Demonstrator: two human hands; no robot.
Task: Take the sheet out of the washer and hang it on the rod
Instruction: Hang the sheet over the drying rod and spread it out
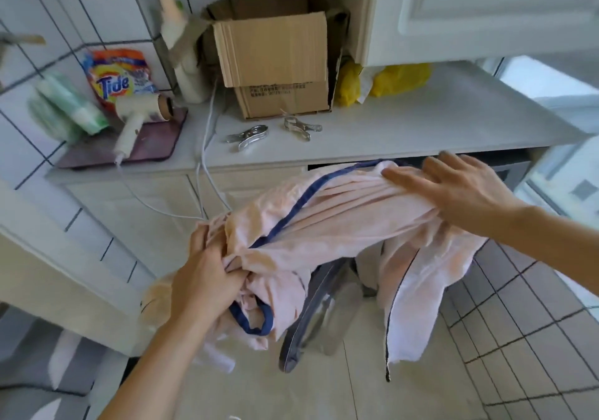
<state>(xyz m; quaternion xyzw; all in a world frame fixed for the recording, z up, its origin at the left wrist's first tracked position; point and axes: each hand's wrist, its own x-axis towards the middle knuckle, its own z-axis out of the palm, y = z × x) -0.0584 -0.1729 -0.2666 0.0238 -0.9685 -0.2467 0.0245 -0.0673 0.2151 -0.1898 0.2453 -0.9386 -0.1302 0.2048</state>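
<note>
A pale pink sheet (pixel 337 222) with dark blue piping is bunched up in the air in front of the counter, its folds hanging down toward the floor. My left hand (pixel 207 277) grips a gathered end of the sheet at the lower left. My right hand (pixel 453 186) lies on top of the sheet's upper right part with fingers straight and spread. The washer's dark opening (pixel 505 167) shows under the counter, behind the right hand. No rod is in view.
The white counter (pixel 421 128) carries a cardboard box (pixel 275 63), two metal clips (pixel 249 136), a hair dryer (pixel 136 118), a Tide bag (pixel 113 79) and yellow bags (pixel 398 77). White cables (pixel 204 160) hang over its front. A cabinet door (pixel 486 8) is overhead. The floor (pixel 518 338) is tiled.
</note>
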